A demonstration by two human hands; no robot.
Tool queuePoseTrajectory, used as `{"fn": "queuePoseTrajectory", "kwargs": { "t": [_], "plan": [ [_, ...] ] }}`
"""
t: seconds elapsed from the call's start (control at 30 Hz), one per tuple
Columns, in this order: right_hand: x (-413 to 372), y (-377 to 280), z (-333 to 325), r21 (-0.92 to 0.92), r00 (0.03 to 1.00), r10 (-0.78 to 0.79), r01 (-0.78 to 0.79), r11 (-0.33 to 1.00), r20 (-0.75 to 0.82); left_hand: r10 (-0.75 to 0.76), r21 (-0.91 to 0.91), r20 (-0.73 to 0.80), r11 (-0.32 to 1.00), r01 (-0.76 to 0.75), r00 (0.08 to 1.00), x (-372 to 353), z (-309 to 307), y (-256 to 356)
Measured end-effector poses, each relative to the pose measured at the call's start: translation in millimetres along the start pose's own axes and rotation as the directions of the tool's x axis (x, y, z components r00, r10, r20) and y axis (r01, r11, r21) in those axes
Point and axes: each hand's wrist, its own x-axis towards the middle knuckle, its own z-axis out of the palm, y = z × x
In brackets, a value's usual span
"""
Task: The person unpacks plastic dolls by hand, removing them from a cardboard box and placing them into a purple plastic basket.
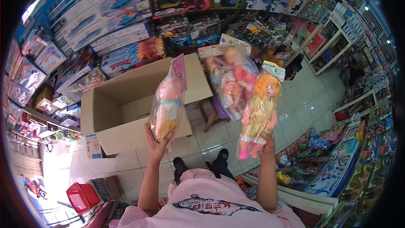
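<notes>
My left hand [157, 144] is closed round the lower end of a bagged doll [168, 101] with a pink header card, held upright in front of an open cardboard box [130, 137]. In my right hand [266, 145] is another bagged doll [261, 105], with orange hair and a gold outfit, gripped near its legs. A white and yellow tag tops that bag. Just behind it, several more dolls in clear bags [233, 80] lie in a pile to the right of the box. Plastic film blurs the details of the left doll.
Stacked toy boxes [118, 6] fill the shelves ahead. Packaged toys [329, 160] line a low display on the right. A red basket [82, 197] stands at lower left beside a small carton [106, 188]. Tiled floor [204, 139] shows around my feet.
</notes>
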Motion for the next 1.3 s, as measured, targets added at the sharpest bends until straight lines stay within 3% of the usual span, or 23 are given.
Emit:
{"fn": "queuePoseTrajectory", "kwargs": {
  "t": [0.07, 0.13, 0.27, 0.37, 0.5, 0.6, 0.67, 0.87, 0.93, 0.97, 1.0, 1.07, 1.13, 1.2, 1.3],
  "plan": [
    [12, -24, -28, 0.012, 1.0, 0.005, -0.005, 1.0, 0.002, 0.214, 0.141, 0.039, 0.966, -0.217, 0.976, 15, 39, -9],
    [21, -47, -53, 0.044, 0.996, 0.046, -0.05, 0.998, 0.076, 0.238, 0.153, 0.02, 0.959, -0.238, 0.971, 17, 81, -14],
    [37, -76, -91, 0.017, 0.998, 0.028, -0.028, 0.999, 0.054, 0.309, 0.158, -0.016, 0.94, -0.303, 0.951, 26, 155, -27],
    [48, -94, -111, -0.021, 1.0, 0.009, -0.009, 1.0, 0.004, 0.299, 0.144, -0.005, 0.944, -0.295, 0.954, 32, 188, -38],
    [74, -118, -121, -0.082, 0.998, 0.028, -0.024, 0.996, 0.053, 0.296, 0.232, 0.003, 0.929, -0.288, 0.955, 38, 217, -42],
    [103, -127, -107, -0.229, 0.997, -0.004, 0.022, 0.973, 0.078, 0.28, 0.271, 0.01, 0.923, -0.272, 0.96, 47, 229, -48],
    [128, -129, -97, -0.388, 0.981, -0.092, 0.152, 0.909, 0.17, 0.279, 0.233, 0.007, 0.933, -0.273, 0.96, 53, 238, -42],
    [202, -130, -51, -0.548, 0.959, -0.118, 0.245, 0.8, 0.257, 0.288, 0.266, -0.081, 0.929, -0.257, 0.954, 90, 239, -50],
    [224, -124, -33, -0.791, 0.907, -0.257, 0.417, 0.448, 0.333, 0.303, 0.287, -0.092, 0.92, -0.266, 0.949, 106, 240, -52],
    [233, -126, -18, -0.815, 0.88, -0.284, 0.463, 0.347, 0.38, 0.311, 0.267, -0.108, 0.924, -0.274, 0.944, 116, 240, -56],
    [242, -125, -6, -0.816, 0.88, -0.28, 0.465, 0.344, 0.383, 0.317, 0.245, -0.126, 0.928, -0.28, 0.94, 124, 240, -59],
    [255, -119, 14, -0.833, 0.81, -0.311, 0.545, 0.09, 0.497, 0.294, 0.232, -0.151, 0.939, -0.255, 0.944, 137, 243, -64],
    [262, -106, 27, -0.845, 0.813, -0.288, 0.535, 0.024, 0.507, 0.275, 0.224, -0.174, 0.946, -0.234, 0.945, 148, 245, -65],
    [268, -95, 38, -0.863, 0.847, -0.175, 0.476, -0.167, 0.501, 0.24, 0.205, -0.169, 0.957, -0.204, 0.956, 160, 247, -65],
    [275, -76, 39, -0.857, 0.862, -0.09, 0.474, -0.202, 0.498, 0.244, 0.207, -0.176, 0.956, -0.206, 0.954, 169, 244, -68]
  ]
}}
